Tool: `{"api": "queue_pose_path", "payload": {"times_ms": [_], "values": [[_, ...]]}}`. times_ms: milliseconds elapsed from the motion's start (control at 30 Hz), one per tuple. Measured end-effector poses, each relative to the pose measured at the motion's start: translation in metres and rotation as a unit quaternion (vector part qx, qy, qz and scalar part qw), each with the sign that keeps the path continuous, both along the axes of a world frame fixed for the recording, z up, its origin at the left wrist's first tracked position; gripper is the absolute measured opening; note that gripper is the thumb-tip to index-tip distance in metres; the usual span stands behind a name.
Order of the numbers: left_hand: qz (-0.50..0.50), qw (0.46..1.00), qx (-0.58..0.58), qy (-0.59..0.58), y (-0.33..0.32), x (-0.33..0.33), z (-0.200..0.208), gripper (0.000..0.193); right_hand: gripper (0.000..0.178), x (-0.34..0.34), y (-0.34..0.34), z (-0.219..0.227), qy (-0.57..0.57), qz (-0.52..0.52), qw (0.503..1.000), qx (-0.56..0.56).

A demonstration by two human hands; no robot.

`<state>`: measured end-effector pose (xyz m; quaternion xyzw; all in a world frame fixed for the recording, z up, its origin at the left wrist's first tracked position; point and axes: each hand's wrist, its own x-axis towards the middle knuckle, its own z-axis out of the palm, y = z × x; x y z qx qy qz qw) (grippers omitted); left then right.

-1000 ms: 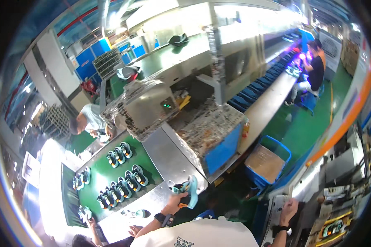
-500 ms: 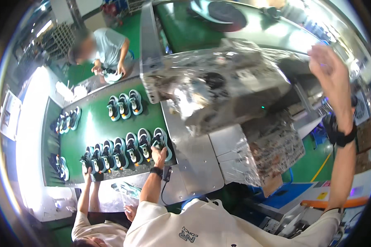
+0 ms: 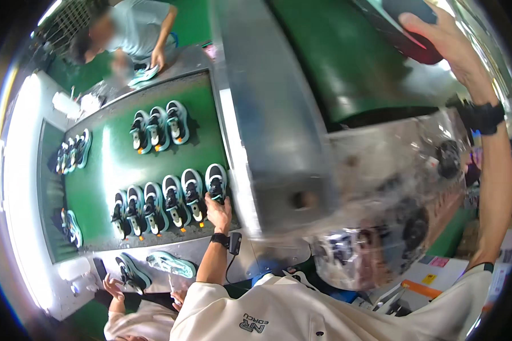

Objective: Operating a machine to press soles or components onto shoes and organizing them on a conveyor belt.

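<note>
My left hand (image 3: 219, 215) is closed round the heel of a black and pale-blue sneaker (image 3: 215, 181). This sneaker stands on the green conveyor belt (image 3: 111, 170), at the right end of a row of similar sneakers (image 3: 152, 207). At the upper right, my right hand (image 3: 452, 42) grips another sneaker (image 3: 415, 45), dark with a reddish sole edge, over a second, higher green belt (image 3: 347, 85). That sneaker is partly cut off by the picture's edge, and my fingers on its far side are hidden.
A metal frame (image 3: 267, 113) and a plastic-wrapped machine part (image 3: 392, 187) stand between my arms. At lower left, a co-worker's hand (image 3: 114, 287) is beside a sneaker (image 3: 133, 273) on the metal ledge. Another person (image 3: 136, 28) handles a shoe across the belt.
My right hand, empty before, has moved over the higher belt and taken hold of a sneaker. My left hand stays on its sneaker. The co-worker has moved the row's leftmost sneaker onto the ledge.
</note>
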<state>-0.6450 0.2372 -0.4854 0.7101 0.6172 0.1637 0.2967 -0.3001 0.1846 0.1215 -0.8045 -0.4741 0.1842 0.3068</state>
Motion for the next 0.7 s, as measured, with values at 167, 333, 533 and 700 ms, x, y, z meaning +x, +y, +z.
{"api": "queue_pose_path", "payload": {"times_ms": [167, 333, 533, 700], "values": [[-0.019, 0.929, -0.12, -0.35, 0.022, -0.021, -0.047, 0.083, 0.052, -0.003, -0.027, -0.014, -0.421, 0.071, 0.898, 0.111], [-0.199, 0.966, 0.013, -0.163, -0.052, 0.012, 0.134, 0.068, 0.064, 0.008, -0.155, 0.003, -0.6, 0.039, 0.759, 0.25], [-0.501, 0.56, -0.586, -0.303, -0.189, 0.053, 0.274, 0.066, 0.079, -0.098, -0.358, -0.042, -0.599, -0.183, 0.739, 0.249], [-0.632, 0.337, -0.676, -0.176, -0.319, 0.097, 0.399, 0.094, 0.071, -0.245, -0.508, -0.099, -0.5, -0.313, 0.799, 0.119]]}}
